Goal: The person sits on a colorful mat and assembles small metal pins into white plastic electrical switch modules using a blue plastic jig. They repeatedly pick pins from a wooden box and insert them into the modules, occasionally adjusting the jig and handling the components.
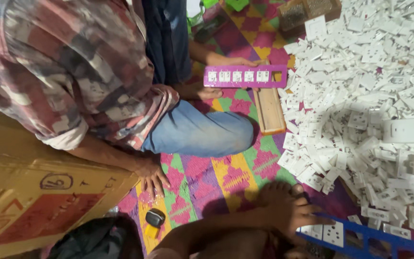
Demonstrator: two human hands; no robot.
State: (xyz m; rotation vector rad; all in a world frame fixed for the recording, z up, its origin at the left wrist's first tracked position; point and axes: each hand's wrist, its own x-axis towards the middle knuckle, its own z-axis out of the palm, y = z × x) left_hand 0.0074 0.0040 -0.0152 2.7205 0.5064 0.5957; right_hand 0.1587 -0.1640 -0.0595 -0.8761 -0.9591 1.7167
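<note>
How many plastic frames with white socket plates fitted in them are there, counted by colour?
Purple plastic slotted frame, held by the person in the checked shirt: 1
Blue plastic slotted frame, at the near edge by the bare foot: 1
Total: 2

A hand [291,213] rests on a blue frame [367,237] of white sockets.
</note>
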